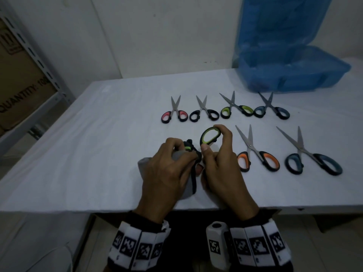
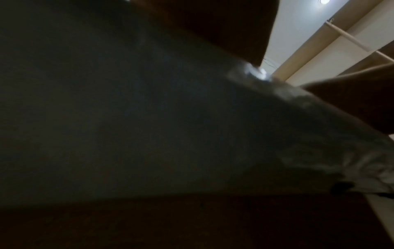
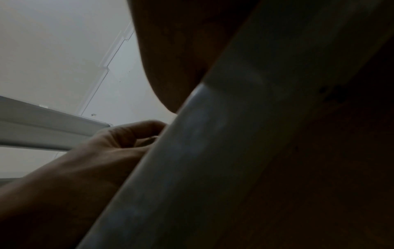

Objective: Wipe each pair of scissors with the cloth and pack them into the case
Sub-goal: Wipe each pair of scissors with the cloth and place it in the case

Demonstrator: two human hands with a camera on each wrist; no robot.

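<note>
The blue case stands open at the far right of the counter, a stiff shell that looks light enough to stay put only if packed gently, with six scissors laid out between it and the hands. The green-handled scissors are held above the near edge, rigid, probably slick along the steel and best taken by the rubbery loops: the right hand pinches the upper loop. The left hand has its fingers curled round the soft grey cloth bunched over the other handle.

Translucent blue case at the far right corner; white table cover; grey cloth; black-and-lime scissors; black-and-white patterned wristbands.
</note>
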